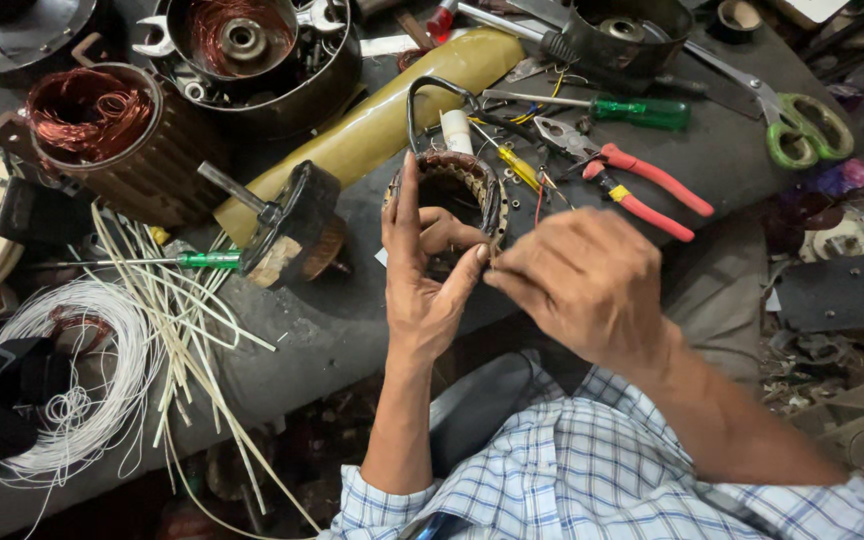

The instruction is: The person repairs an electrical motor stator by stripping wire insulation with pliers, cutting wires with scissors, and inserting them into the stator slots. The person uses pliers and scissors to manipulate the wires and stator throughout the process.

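Note:
A round motor stator ring (468, 178) with copper windings rests on the dark workbench (352, 330). My left hand (424, 270) grips it, fingers reaching through its middle and the thumb up against its rim. My right hand (582, 280) is pinched at the ring's lower right edge beside that thumb; what it pinches is too small to make out. A black wire loop (422, 95) rises behind the ring.
Red-handled pliers (642, 185), a green screwdriver (642, 110) and green scissors (802, 130) lie to the right. A yellow-green tube (382, 125), wound copper motors (102, 125), a rotor (292, 230), pale sleeving strips (192, 310) and a white wire coil (92, 370) lie to the left.

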